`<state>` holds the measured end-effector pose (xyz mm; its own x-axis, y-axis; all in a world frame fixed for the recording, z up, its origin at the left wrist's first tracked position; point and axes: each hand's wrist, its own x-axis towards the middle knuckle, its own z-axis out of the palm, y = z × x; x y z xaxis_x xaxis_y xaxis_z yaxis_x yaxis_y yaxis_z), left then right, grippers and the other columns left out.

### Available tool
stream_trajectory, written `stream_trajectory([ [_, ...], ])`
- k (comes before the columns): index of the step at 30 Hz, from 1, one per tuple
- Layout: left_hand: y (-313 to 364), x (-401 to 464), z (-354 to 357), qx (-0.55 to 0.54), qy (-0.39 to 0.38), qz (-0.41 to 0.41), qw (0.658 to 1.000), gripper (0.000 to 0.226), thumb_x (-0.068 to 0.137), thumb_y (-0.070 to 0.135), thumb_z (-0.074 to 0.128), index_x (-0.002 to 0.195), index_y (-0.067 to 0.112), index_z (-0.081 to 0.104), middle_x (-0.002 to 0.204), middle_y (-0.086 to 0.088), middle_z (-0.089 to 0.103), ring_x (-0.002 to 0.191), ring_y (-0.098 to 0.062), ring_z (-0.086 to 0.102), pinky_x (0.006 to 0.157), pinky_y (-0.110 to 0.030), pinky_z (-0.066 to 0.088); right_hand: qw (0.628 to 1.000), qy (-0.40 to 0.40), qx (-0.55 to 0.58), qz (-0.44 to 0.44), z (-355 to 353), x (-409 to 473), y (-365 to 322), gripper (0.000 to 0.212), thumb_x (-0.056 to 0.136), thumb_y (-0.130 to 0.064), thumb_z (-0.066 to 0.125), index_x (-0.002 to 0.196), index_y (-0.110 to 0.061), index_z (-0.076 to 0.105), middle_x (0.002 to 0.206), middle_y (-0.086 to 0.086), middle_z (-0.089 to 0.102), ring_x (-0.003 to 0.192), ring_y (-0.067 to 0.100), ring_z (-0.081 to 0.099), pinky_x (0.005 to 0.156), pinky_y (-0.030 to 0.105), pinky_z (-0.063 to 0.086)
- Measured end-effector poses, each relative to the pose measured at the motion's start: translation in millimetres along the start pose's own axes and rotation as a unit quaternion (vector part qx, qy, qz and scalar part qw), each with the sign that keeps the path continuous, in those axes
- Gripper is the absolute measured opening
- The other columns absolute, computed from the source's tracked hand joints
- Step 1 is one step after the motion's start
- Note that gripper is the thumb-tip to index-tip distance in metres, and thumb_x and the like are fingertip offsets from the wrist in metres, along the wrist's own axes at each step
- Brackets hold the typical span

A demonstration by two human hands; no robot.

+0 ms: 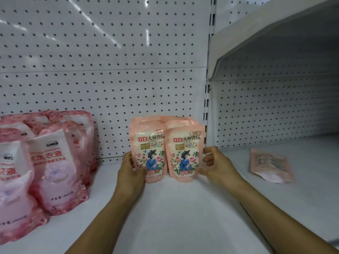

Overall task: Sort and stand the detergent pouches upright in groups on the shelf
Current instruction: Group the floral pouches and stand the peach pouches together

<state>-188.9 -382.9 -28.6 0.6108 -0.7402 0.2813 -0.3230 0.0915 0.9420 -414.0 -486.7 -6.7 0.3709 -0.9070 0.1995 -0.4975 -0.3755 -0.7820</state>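
Observation:
Two rows of small peach pouches with a blue-dressed figure and roses stand upright mid-shelf against the pegboard. My left hand (131, 167) grips the left edge of the left front pouch (151, 154). My right hand (214, 162) curls around the right edge of the right front pouch (184, 156). More pouches of the same kind stand behind them. One matching pouch (271, 165) lies flat, back side up, on the shelf to the right. A group of larger pink pouches (55, 162) stands upright at the left.
The white shelf board (174, 208) runs the full width, with a white pegboard back wall (110, 79). A slotted upright post (208, 107) divides two bays. A higher shelf (275, 33) overhangs the right bay.

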Motion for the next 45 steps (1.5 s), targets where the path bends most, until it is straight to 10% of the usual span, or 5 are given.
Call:
stream_trajectory([
  [9, -4, 2, 6, 0.013, 0.023, 0.022, 0.999, 0.065, 0.088, 0.003, 0.069, 0.140, 0.016, 0.033, 0.118, 0.000, 0.053, 0.106, -0.021, 0.059, 0.070, -0.026, 0.050, 0.894, 0.052, -0.383, 0.226, -84, -13, 70, 0.087, 0.079, -0.071, 0.049, 0.146, -0.021, 0.025, 0.152, 0.008, 0.028, 0.139, 0.035, 0.025, 0.103, 0.063, 0.028],
  [13, -2, -2, 2, 0.020, 0.078, 0.044, 0.996, 0.072, 0.090, 0.022, 0.070, 0.146, 0.026, 0.026, 0.139, -0.002, 0.042, 0.129, -0.024, 0.047, 0.102, -0.047, 0.047, 0.891, 0.144, -0.411, 0.127, -92, -21, 78, 0.038, 0.097, -0.041, 0.036, 0.117, -0.016, 0.055, 0.115, 0.007, 0.064, 0.096, 0.026, 0.059, 0.075, 0.030, 0.043],
  [17, 20, -17, -1, 0.058, 0.163, 0.192, 0.966, 0.050, 0.096, 0.040, 0.057, 0.136, 0.017, 0.038, 0.124, 0.007, 0.040, 0.118, -0.014, 0.045, 0.094, -0.033, 0.042, 0.965, 0.242, 0.049, 0.090, -97, -26, 42, 0.023, 0.094, -0.031, 0.044, 0.086, -0.017, 0.061, 0.090, 0.014, 0.069, 0.072, 0.031, 0.065, 0.055, 0.040, 0.055],
  [26, 73, -53, 20, -0.060, -0.187, 0.122, 0.973, 0.057, 0.092, 0.055, 0.043, 0.085, 0.009, 0.074, 0.075, -0.008, 0.076, 0.066, -0.023, 0.071, 0.057, -0.027, 0.054, 0.793, 0.100, 0.599, -0.043, -53, -77, -51, 0.037, 0.100, -0.031, 0.030, 0.103, -0.023, 0.066, 0.095, 0.002, 0.077, 0.080, 0.025, 0.074, 0.048, 0.038, 0.055],
  [45, 67, -40, -4, -0.018, -0.199, 0.035, 0.979, 0.023, 0.086, 0.019, 0.073, 0.109, 0.020, 0.068, 0.099, 0.004, 0.078, 0.084, -0.008, 0.075, 0.070, -0.028, 0.062, 0.977, -0.135, 0.161, -0.020, 18, -50, -22, 0.024, 0.083, 0.003, 0.068, 0.096, -0.016, 0.072, 0.093, 0.002, 0.076, 0.065, 0.003, 0.069, 0.055, 0.020, 0.052],
])
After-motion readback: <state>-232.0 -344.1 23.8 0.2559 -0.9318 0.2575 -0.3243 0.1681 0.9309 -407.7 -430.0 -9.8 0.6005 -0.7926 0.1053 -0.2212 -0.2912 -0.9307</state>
